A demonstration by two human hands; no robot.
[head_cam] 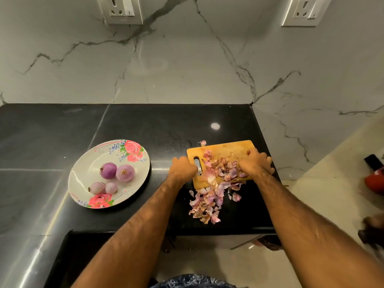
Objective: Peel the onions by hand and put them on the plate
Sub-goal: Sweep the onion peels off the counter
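Observation:
Several peeled purple onions [116, 175] lie on a white plate with red roses [133, 163] at the left of the black counter. To its right is a wooden cutting board [226, 149] strewn with onion skins [220, 169]. More skins [205, 206] lie in a heap on the counter just off the board's near edge. My left hand [182, 168] grips the board's left end beside the handle slot. My right hand [256, 164] lies over the board's right side on the skins, its bent fingers curled over the right edge.
The black counter [145, 125] ends at a marble wall behind and drops off just right of the board. One loose skin [202, 143] lies behind the board. Two wall sockets [121, 9] sit high up. A red and black object [376, 175] is on the floor at right.

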